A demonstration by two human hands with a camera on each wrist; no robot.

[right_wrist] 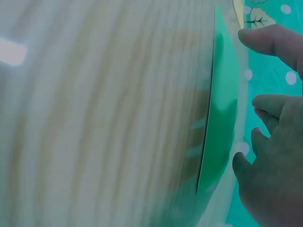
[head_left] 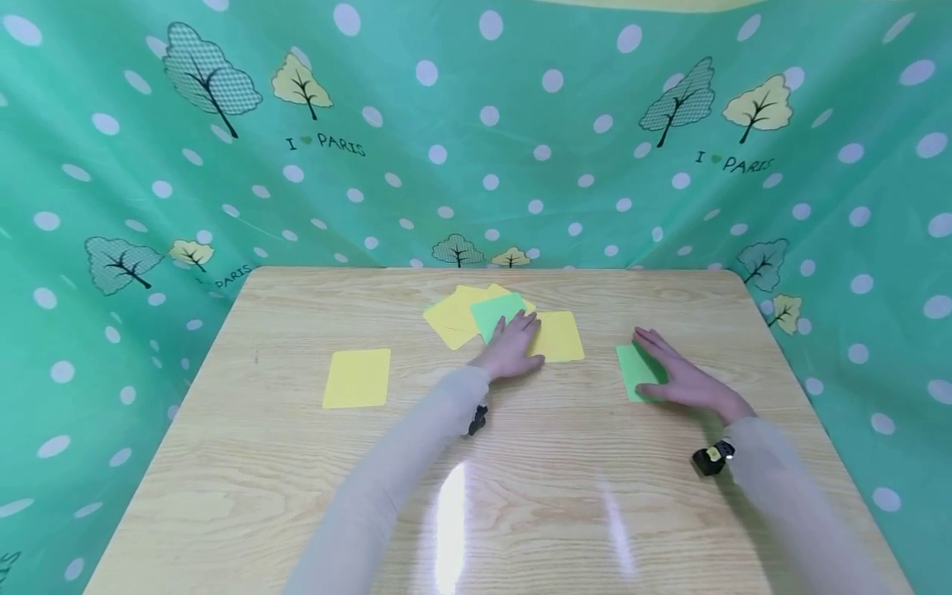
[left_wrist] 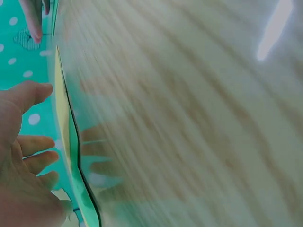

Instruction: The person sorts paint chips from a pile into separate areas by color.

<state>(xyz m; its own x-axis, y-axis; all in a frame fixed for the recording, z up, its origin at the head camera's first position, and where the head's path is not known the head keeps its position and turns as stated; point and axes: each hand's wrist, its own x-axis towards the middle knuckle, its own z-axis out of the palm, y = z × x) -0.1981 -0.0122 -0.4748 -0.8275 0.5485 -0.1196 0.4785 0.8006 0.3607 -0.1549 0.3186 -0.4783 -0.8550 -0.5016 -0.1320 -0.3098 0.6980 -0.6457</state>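
My left hand [head_left: 511, 347] is spread palm down over the edges of a green paper square [head_left: 494, 311] and a yellow paper square [head_left: 561, 337]. In the left wrist view its fingers [left_wrist: 40, 161] are relaxed and appear slightly above the sheets. To the right, my right hand [head_left: 687, 384] is held over another green paper square [head_left: 632, 376], covering part of it. The right wrist view shows this green square flat on the table, with the fingers [right_wrist: 270, 104] loosely extended and seemingly apart from it. Neither hand grips anything.
Several overlapping yellow squares [head_left: 452, 316] lie partly under the green one at the back of the wooden table [head_left: 245, 463]. A single yellow square [head_left: 357, 378] lies to the left. A green dotted cloth [head_left: 461, 107] hangs behind and along the sides.
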